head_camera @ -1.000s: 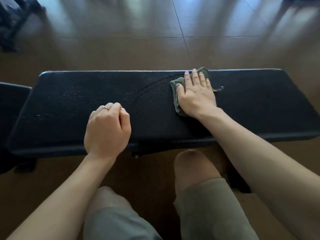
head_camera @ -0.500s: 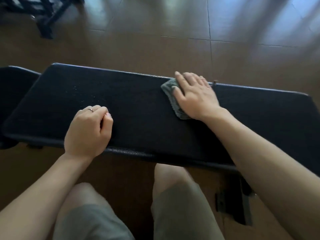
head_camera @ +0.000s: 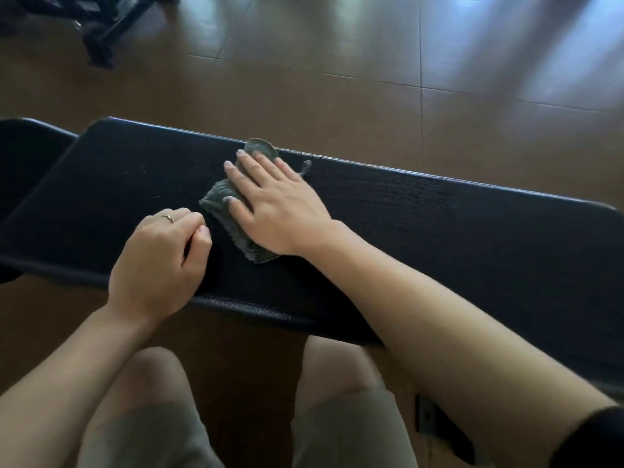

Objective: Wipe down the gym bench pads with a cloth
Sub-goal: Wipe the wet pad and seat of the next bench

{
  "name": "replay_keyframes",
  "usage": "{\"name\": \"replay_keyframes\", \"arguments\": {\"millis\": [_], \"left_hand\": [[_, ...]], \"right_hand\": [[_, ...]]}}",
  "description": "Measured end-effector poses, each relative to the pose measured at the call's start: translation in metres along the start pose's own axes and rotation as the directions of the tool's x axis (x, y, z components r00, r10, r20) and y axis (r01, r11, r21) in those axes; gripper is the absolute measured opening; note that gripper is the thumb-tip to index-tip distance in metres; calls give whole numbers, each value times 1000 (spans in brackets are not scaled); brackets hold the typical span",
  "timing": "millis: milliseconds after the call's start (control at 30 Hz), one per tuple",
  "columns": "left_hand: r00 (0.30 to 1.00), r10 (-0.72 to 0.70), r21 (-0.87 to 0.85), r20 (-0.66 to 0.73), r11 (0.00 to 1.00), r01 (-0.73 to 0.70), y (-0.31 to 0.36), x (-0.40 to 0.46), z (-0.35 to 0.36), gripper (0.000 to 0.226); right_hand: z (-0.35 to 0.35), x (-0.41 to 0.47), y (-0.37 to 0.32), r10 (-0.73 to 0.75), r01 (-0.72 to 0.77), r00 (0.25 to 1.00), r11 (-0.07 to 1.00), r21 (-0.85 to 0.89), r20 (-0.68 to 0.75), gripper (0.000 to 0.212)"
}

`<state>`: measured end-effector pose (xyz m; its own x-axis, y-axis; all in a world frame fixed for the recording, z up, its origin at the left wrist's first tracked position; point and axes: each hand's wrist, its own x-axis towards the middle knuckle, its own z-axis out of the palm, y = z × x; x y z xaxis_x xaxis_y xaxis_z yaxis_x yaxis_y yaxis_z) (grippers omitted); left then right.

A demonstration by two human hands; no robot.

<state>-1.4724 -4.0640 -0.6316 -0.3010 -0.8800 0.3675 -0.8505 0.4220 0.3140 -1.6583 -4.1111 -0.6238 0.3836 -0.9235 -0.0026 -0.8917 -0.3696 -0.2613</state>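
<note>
Two hands on a black bench pad [head_camera: 422, 231], one flattening a cloth.
Right hand [head_camera: 280, 207] presses the rumpled grey-green knit cloth [head_camera: 233, 228] with straight fingers mid-pad; left hand [head_camera: 158, 261] rests beside it, curled, holding nothing.

The scene is dim and warm-toned. Pale daylight streaks glare across the glossy floor tiles [head_camera: 506, 62] at the top right, smeared by motion blur. The black tabletop [head_camera: 439, 224] swallows detail, with a thin sheen along its edges. Wide-angle distortion bends the frame's corners.
</note>
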Motion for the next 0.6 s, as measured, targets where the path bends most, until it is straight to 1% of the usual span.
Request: {"name": "replay_keyframes", "arguments": {"millis": [33,67,100,133,167,200,233,267,300,333,367,400,467,533,567,600], "left_hand": [[1000,15,-16,8,1000,-15,-1,-1,-1,30],[999,37,-10,13,999,-37,-4,-1,-4,31],[998,69,32,8,997,-69,-10,-1,-8,31],[995,99,106,-10,990,-97,-20,1,-14,32],[994,103,177,-35,980,-95,-36,3,-21,32],[996,64,213,-60,976,-50,-55,5,-28,32],[997,1,210,-74,977,15,-74,9,-35,33],[995,-71,153,-75,985,82,-91,12,-41,34],[990,-126,64,-68,989,130,-102,15,-43,33],[987,-148,-21,-56,989,147,-107,17,-43,33],[991,-124,-58,-54,991,121,-107,18,-41,32],[996,-70,-50,-53,996,68,-105,17,-39,30],[998,-3,-29,-55,1000,2,-104,11,-39,28],[997,-37,-46,-64,998,34,-114,12,-43,28],[995,-71,-46,-64,997,68,-120,14,-46,29],[993,-99,-43,-58,994,97,-124,15,-48,30]], "right_hand": [[-2,-7,16,51,-52,998,998,-20,-23,63],[-6,-16,37,144,-146,988,989,-38,-52,62],[-11,-29,62,270,-274,959,960,-48,-81,62],[-17,-44,87,414,-420,904,906,-48,-109,63],[-23,-60,108,550,-559,825,828,-44,-131,64],[-28,-74,121,663,-673,736,739,-34,-141,65],[-30,-84,126,747,-755,651,656,-15,-136,66],[-29,-86,122,805,-811,580,585,11,-127,68],[-25,-80,107,839,-843,529,536,35,-125,69],[-19,-69,84,849,-852,511,521,50,-132,70],[-12,-54,55,835,-838,532,543,56,-137,71],[-4,-38,20,798,-799,587,598,58,-137,71],[14,-12,-57,651,-651,747,758,51,-134,70],[29,-5,-123,470,-470,877,882,20,-104,67],[33,-11,-143,390,-391,917,920,6,-86,66],[34,-20,-151,333,-335,940,942,-15,-73,64]]}}
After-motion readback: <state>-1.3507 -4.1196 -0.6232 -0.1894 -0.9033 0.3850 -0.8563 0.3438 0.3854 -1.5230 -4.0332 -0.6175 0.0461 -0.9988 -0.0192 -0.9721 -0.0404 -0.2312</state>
